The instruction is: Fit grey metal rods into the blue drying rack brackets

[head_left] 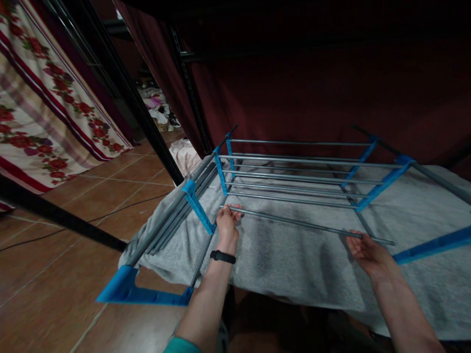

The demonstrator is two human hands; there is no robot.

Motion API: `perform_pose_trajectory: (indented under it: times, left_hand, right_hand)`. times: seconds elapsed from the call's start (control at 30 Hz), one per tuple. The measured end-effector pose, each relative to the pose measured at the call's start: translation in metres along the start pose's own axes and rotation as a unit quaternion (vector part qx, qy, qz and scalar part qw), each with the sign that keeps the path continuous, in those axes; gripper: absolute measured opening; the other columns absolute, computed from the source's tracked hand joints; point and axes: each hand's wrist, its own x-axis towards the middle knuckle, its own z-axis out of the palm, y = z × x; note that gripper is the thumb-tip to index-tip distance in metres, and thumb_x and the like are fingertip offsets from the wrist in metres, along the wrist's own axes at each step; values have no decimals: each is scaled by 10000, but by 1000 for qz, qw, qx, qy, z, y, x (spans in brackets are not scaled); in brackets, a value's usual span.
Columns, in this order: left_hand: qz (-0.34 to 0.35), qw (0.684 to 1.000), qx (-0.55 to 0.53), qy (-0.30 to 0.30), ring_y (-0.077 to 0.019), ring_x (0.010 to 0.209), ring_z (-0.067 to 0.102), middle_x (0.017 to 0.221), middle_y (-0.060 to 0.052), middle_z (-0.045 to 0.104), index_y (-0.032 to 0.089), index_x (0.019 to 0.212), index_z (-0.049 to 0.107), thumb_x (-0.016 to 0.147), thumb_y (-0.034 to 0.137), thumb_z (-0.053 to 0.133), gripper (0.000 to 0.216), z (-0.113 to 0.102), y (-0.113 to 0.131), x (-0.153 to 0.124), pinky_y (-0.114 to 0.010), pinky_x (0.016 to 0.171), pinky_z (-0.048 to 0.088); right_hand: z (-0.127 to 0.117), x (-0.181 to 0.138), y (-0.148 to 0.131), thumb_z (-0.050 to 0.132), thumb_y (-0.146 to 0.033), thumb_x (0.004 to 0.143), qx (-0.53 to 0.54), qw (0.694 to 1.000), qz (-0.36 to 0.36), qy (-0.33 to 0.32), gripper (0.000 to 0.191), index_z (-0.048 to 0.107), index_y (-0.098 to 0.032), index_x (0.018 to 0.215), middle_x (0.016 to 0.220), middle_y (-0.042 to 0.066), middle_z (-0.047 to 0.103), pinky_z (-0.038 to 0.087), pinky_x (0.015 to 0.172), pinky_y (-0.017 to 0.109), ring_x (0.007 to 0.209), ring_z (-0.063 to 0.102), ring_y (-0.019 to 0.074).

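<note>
A thin grey metal rod [290,220] spans between my two hands, low over the grey blanket. Near its left end, the fingers of my left hand [227,220] are closed round it; a black band sits on that wrist. My right hand [362,247] holds the same rod close to its right end, which sticks out past the fingers. Around the hands stands a rack frame of grey tubes with blue plastic brackets [198,208]. Several crossbars [287,174] join its left and right sides farther back. The rod's left tip lies by the left side of the frame.
Several loose grey rods [184,211] lie on the blanket [279,260] left of the frame. A black metal post [132,98] and a floral curtain [55,108] stand at left. Dark red cloth [294,98] hangs behind. A cable [91,219] crosses the tiled floor [55,260].
</note>
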Motion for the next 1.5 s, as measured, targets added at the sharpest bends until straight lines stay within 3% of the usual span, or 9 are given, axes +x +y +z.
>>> perform_pose_trajectory:
  times: [0.37,0.93,1.2,1.37,1.5]
  left_hand:
    - [13,1000,14,4,-89,508,588,701,-35,666,189,781,457,878,320,537,181,0,-2,-1,-195,506,443]
    - [48,999,8,0,-71,465,532,643,12,634,198,770,430,855,381,579,251,0,-6,1,-182,481,433]
    - [-1,1000,-14,4,-84,502,583,703,-41,660,154,841,539,901,221,497,99,4,-4,-6,-197,526,476]
    - [-12,1000,-9,-10,-131,616,660,759,-79,685,154,844,541,905,215,484,104,6,-4,-10,-231,576,515]
    - [-12,1000,2,-6,-110,535,622,735,-64,682,163,827,517,908,206,469,104,6,-5,-9,-218,535,498]
  right_hand:
    - [2,-3,-2,416,-103,905,-8,1000,9,-1,247,597,-163,748,825,24,666,598,677,228,734,672,92]
    - [0,-1,-1,413,-103,912,-7,1000,16,-4,237,602,-157,778,799,14,664,596,674,229,705,671,88]
    - [2,-3,-2,407,-116,918,-5,1000,6,3,244,595,-154,768,796,20,659,599,650,232,699,669,92]
    - [4,-5,-2,398,-122,922,-5,1000,7,1,251,591,-154,765,797,17,653,597,647,225,691,664,88]
    - [2,-5,-2,387,-125,920,-5,1000,11,-2,253,589,-156,771,831,25,659,600,668,239,729,669,97]
